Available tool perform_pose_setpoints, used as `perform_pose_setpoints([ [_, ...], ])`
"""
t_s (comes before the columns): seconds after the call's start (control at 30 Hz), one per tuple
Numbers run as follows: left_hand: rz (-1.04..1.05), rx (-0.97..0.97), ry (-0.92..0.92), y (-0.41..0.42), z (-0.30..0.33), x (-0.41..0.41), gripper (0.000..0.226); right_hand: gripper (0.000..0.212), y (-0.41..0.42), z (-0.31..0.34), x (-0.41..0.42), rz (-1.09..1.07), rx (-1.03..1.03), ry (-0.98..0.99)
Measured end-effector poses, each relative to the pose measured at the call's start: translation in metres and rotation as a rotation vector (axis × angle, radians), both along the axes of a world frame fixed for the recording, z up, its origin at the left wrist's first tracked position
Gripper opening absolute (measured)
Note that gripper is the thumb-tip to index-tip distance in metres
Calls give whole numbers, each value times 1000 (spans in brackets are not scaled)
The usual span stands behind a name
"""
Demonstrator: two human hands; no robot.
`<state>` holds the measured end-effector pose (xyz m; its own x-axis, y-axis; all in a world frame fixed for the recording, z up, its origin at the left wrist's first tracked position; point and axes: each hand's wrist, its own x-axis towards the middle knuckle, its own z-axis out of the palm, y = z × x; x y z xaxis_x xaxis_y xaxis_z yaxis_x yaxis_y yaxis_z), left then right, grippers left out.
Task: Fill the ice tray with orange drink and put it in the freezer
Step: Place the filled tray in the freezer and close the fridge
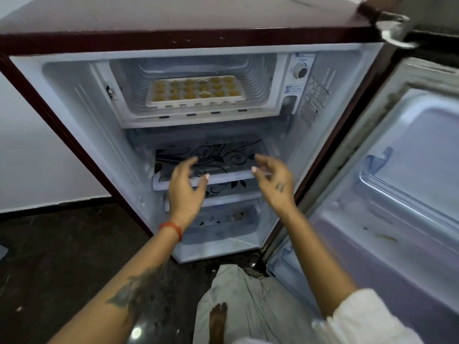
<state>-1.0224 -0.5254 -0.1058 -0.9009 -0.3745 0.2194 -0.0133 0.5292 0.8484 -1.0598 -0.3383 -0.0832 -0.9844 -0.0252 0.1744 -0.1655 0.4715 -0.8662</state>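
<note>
The fingers (196,161) of the left hand (185,187) are spread and loosely curled, gripping nothing, and the fingers (260,161) of the right hand (274,181) are likewise apart and empty. Both hands hang in the air in front of the open fridge (74,115), well below the ice tray (196,91) and apart from it, level with the glass shelf (211,160) that has a dark floral pattern.

The ice tray sits flat on the floor of the freezer box (196,117), the small compartment at the top of the fridge. It is a white tray, and its cups show orange drink. It lies lengthwise across the compartment, set back from the front lip, with nothing else beside it.

To the right of the freezer box is a round dial (300,71), with printed stickers under it. Below the glass shelf is a second shelf and then a clear drawer (223,222) at the bottom of the fridge.

The fridge door (409,182) stands swung open to the right of the fridge, its inner lining facing the camera.

The left wrist wears an orange-red thread band (172,228), and the left forearm carries a dark tattoo (139,291). The right arm ends in a white sleeve (360,316). A bare foot (218,319) and light trousers show on the dark floor (62,256) below the fridge.
</note>
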Motion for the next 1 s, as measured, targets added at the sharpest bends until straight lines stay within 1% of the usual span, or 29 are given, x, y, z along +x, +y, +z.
perform_pose_setpoints([
  [0.07,-133,-40,-132,28,-15,30,42,33,28,-14,39,3,57,-43],
  [0.13,-288,-122,-257,59,-25,55,40,33,62,-23,76,12,103,-107],
  [0.2,-435,-202,-327,93,-27,79,41,34,102,-26,110,24,181,-155],
  [0.3,-596,-340,-262,154,-18,109,45,32,164,-16,160,-25,322,-148],
  [0.37,-668,-443,-179,198,-6,125,55,29,203,0,191,-95,376,-46],
  [0.47,-704,-601,-6,261,21,142,77,22,254,31,232,-288,450,198],
  [0.53,-704,-674,122,296,42,148,93,24,283,51,252,-469,498,356],
  [0.6,-691,-780,196,324,60,147,102,28,312,67,267,-638,567,478],
  [0.63,-687,-841,197,335,67,146,103,30,325,73,273,-701,601,487],
  [0.67,-686,-897,177,344,72,144,104,34,336,77,277,-736,638,454],
  [0.73,-688,-955,114,355,76,141,103,42,349,81,280,-715,701,321],
  [0.77,-687,-956,89,357,76,140,102,45,351,80,281,-678,721,267],
  [0.83,-682,-951,77,355,78,140,99,47,349,80,283,-636,732,226],
  [1.0,-687,-929,89,338,83,147,94,43,329,79,293,-677,732,243],
])
